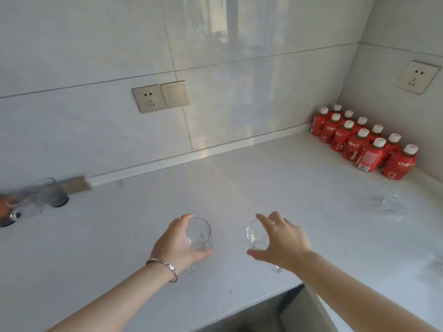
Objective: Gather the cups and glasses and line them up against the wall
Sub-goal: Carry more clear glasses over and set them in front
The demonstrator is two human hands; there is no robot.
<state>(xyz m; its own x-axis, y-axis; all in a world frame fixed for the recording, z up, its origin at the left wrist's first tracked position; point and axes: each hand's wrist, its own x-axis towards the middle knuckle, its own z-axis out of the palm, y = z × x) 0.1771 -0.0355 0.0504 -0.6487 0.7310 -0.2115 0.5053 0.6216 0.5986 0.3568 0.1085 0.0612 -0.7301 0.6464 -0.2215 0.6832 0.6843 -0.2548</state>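
My left hand (178,243) is wrapped around a clear stemmed glass (199,232) above the pale counter (299,188). My right hand (280,240) holds a second clear glass (255,233) from its right side, fingers over the rim. Both glasses are near the counter's front middle, roughly a hand's width apart. Another clear glass (389,204) rests farther right on the counter. At the far left, several blurred glasses (39,200) stand close to the tiled wall (96,128).
Several red bottles with white caps (362,142) fill the back right corner. Wall sockets (159,95) sit above the counter, with another socket (417,77) on the right wall. The counter's front edge drops off at the lower right (287,298).
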